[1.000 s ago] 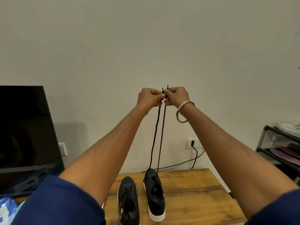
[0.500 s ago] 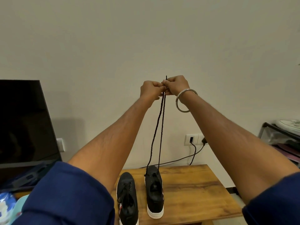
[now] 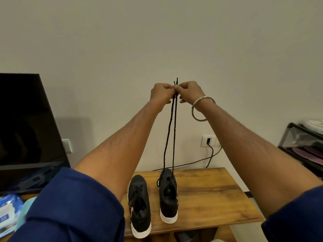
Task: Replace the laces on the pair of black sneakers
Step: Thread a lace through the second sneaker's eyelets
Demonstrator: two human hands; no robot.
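Two black sneakers with white soles stand side by side on a wooden table [image 3: 218,198]. The left sneaker [image 3: 139,205] is laced. From the right sneaker [image 3: 168,194] a black lace [image 3: 172,130] rises as two taut strands to my raised hands. My left hand [image 3: 161,93] and my right hand [image 3: 189,91] meet high above the shoe, each pinching a strand near its tip. Both lace tips stick up just above my fingers. A metal bangle hangs on my right wrist.
A dark television screen [image 3: 26,123] stands at the left, with a blue packet [image 3: 8,212] below it. A wall socket [image 3: 208,140] with a plugged cable sits behind the table. A black shoe rack [image 3: 304,147] stands at the right edge.
My hands rose with the two lace ends and then held level, keeping both strands pulled straight above the right sneaker. The camera view shifted slightly; the sneakers have not moved.
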